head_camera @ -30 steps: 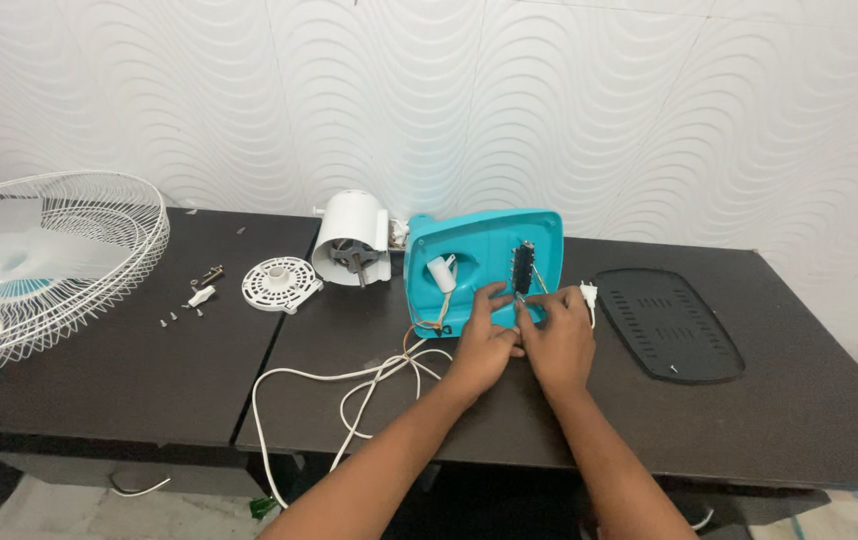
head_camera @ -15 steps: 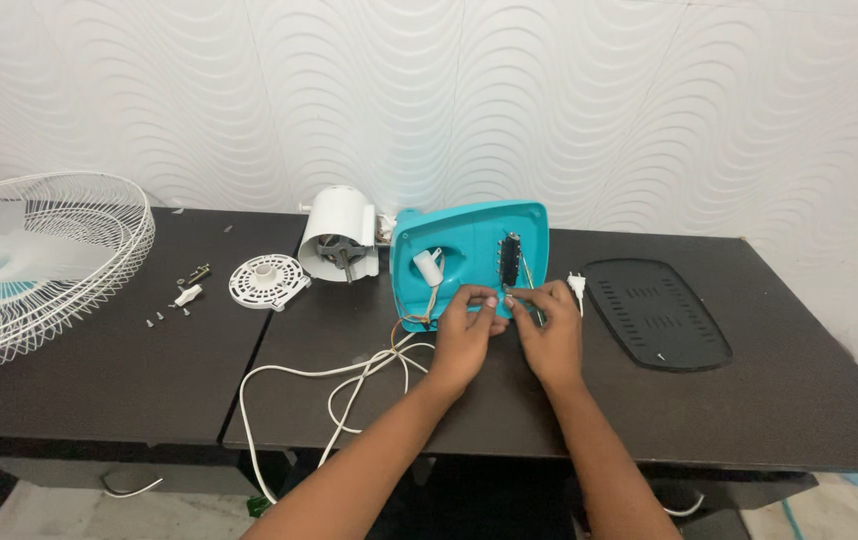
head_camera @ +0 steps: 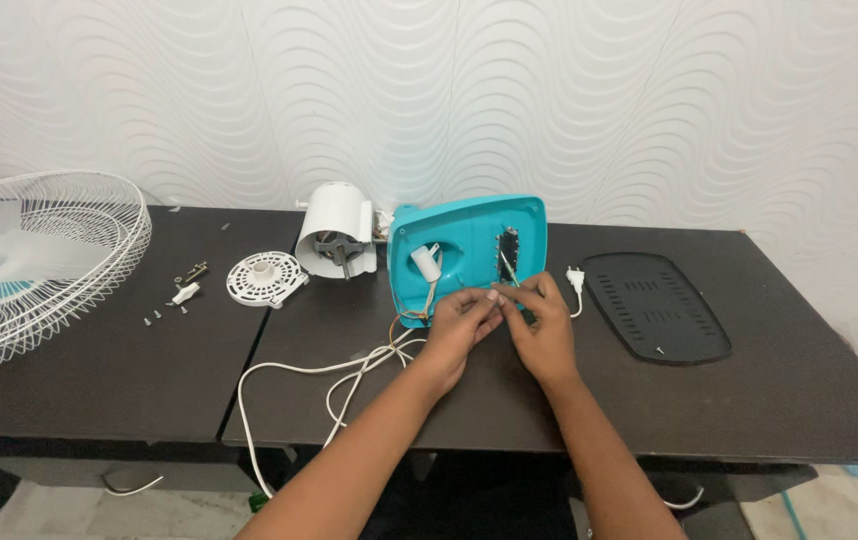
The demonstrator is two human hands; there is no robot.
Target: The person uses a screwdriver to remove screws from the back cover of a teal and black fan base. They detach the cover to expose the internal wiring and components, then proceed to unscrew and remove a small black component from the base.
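I see the turquoise fan base (head_camera: 464, 245) lying open in the middle of the dark table (head_camera: 99, 370), its wires (head_camera: 419, 312) coming out at the lower edge. My left hand (head_camera: 459, 325) and right hand (head_camera: 539, 325) meet just in front of it, fingertips pinching the thin wires. The white motor housing (head_camera: 334, 235) stands just left, the white cord (head_camera: 309, 375) runs toward me, the black base plate (head_camera: 659, 305) lies right.
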